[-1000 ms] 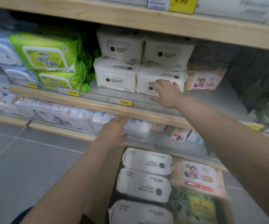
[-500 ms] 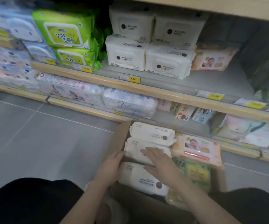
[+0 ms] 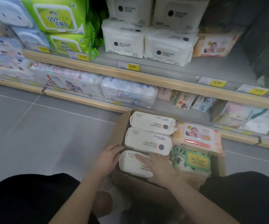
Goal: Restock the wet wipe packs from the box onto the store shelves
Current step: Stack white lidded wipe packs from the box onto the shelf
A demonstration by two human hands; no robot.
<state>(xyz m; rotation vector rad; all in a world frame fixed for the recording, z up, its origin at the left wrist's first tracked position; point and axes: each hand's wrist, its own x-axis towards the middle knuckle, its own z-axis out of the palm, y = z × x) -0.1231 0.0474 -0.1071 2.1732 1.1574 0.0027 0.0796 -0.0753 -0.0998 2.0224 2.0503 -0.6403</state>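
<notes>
A cardboard box stands on the floor against the bottom shelf. In it lie three white wet wipe packs in a row, a peach baby-print pack and a green pack. My left hand cups the left end of the nearest white pack. My right hand lies flat on top of that pack, fingers spread toward its left end. The pack still rests in the box. Four matching white packs are stacked on the middle shelf above.
Green packs and blue packs fill the middle shelf's left. A peach pack sits right of the white stack, with bare shelf beside it. The bottom shelf holds bundled packs. Grey tiled floor lies left. My dark-clothed knees flank the box.
Both hands came down from the shelves into the box, and the view tilted down. In the last half second they slid from the middle white pack to the nearest one.
</notes>
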